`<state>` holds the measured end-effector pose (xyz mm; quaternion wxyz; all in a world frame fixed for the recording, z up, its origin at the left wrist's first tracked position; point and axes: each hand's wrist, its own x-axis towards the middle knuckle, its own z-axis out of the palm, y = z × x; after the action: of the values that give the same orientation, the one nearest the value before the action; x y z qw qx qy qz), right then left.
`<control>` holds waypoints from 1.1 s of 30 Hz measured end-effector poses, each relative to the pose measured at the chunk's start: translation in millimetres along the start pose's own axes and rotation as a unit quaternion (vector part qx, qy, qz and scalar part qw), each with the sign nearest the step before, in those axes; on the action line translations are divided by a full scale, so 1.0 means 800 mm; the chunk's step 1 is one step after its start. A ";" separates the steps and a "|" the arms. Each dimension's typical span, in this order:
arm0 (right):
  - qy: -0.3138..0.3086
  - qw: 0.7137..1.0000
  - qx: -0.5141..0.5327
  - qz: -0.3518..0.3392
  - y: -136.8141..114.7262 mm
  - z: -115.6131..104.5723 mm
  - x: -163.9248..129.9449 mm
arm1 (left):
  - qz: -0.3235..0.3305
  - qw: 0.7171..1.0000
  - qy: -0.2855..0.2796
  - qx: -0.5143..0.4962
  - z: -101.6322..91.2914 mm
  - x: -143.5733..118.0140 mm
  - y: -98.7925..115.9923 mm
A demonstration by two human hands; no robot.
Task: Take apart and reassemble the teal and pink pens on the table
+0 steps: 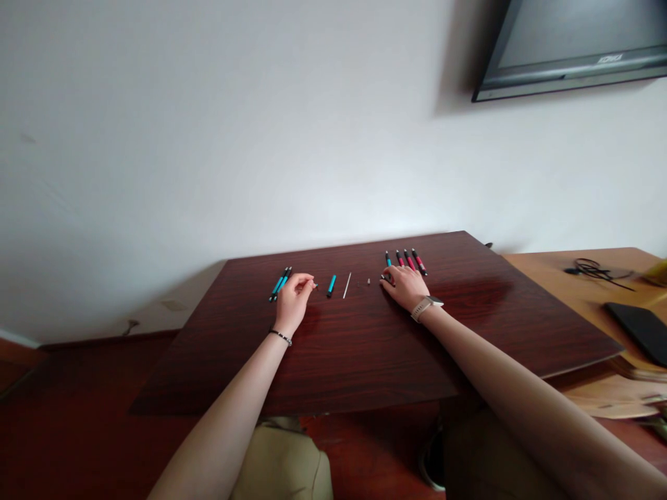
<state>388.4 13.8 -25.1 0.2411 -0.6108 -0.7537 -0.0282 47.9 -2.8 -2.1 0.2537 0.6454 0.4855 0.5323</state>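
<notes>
Dark red-brown wood forms the table top [365, 347] on which both hands rest, well forward from the person. Left hand [294, 300] pinches a tiny dark part [315, 285] between thumb and forefinger, the other fingers loosely curled; what the part is cannot be told at this size. Just to its right lie a short teal barrel [331, 285], then a thin pale rod [347, 285], then a small dark speck [368, 281], all apart from each other. Both barrel and rod have their long axis running away from the person, tilted slightly rightward at the far end. The left hand is clearly the nearer one to them. Right hand [405, 286] lies flat and spread, palm down, its fingertips touching the near ends of a row of pens [406, 260], one teal and three red, grasping nothing. Two teal pens [280, 283] lie just left of the left hand
</notes>
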 end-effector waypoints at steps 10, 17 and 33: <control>0.036 0.994 0.087 0.046 0.017 -0.006 0.010 | 0.006 0.998 0.055 0.030 -0.025 0.013 -0.024; 0.067 0.993 0.089 0.044 0.026 -0.007 0.011 | 0.020 0.987 0.058 0.146 -0.037 0.016 -0.037; 0.073 0.991 0.114 -0.006 0.019 -0.013 0.007 | 0.060 0.973 0.005 0.222 -0.037 0.009 -0.026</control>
<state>405.6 19.3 -17.6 0.3636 -0.5709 -0.7360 0.0120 12.9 6.2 -7.2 0.0692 0.7111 0.5532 0.4284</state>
